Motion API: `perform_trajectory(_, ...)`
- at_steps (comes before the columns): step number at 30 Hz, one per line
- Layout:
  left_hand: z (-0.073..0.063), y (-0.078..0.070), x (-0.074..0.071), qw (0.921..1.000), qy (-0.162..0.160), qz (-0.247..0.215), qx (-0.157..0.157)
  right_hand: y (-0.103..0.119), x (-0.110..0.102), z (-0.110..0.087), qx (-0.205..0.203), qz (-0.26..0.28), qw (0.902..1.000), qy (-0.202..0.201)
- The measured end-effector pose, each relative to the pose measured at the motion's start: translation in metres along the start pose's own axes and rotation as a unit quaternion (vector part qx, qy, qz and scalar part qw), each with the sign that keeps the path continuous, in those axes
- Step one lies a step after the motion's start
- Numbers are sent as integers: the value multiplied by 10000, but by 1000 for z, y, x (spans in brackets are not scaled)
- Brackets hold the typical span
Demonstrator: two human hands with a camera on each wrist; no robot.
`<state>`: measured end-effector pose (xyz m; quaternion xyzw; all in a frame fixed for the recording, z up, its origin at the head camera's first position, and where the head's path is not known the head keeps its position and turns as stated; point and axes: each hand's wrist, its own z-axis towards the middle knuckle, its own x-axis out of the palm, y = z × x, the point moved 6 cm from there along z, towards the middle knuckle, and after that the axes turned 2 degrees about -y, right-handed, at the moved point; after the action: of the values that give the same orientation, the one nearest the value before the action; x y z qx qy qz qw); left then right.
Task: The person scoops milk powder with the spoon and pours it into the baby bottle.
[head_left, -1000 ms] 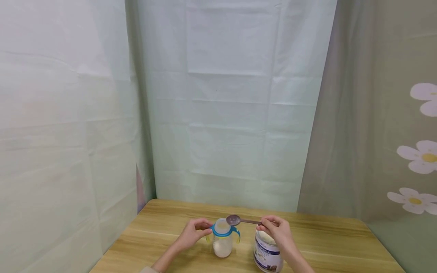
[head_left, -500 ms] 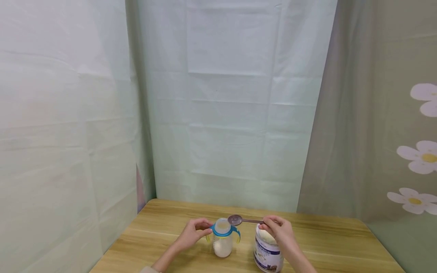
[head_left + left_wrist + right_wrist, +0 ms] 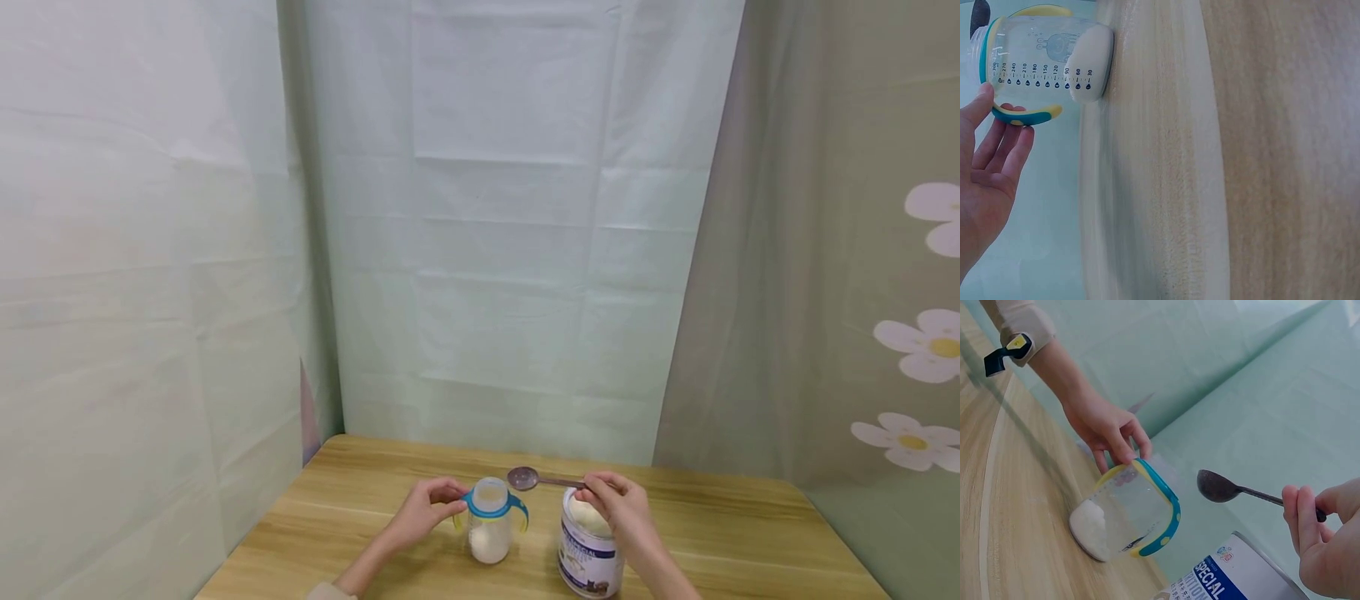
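A clear baby bottle [image 3: 489, 533] with a blue-and-yellow two-handled collar stands upright and uncapped on the table. White powder [image 3: 1090, 62] is heaped in its bottom, below the low marks of the printed scale. My left hand [image 3: 427, 510] pinches one handle [image 3: 1029, 116] between thumb and fingers. In my right hand [image 3: 618, 508] is a dark spoon [image 3: 523, 477], gripped near the end of its handle. Its bowl [image 3: 1216, 486] hangs in the air to the right of the bottle's mouth. Below the right hand stands an open milk powder tin [image 3: 588, 554] with pale powder inside.
The wooden table [image 3: 405, 467] carries the bottle and the tin side by side near its front. Pale curtains [image 3: 510, 292] enclose its back and left, and a flowered curtain [image 3: 810, 333] hangs on the right.
My right hand has drawn the spoon a little right and up, so its bowl has left the bottle's mouth. The left hand keeps its place on the handle.
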<state>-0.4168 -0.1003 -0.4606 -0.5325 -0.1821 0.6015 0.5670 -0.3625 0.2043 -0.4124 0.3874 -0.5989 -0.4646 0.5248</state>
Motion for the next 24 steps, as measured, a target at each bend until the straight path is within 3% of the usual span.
perform_trajectory(10,-2,0,-1,9995,18,-319,-56,5,-6,0,-6,53,10000,-48)
perform_trajectory(24,-3,-1,-1,9995,-19,-311,-19,8,-16,-2,-30,51,9999,-90)
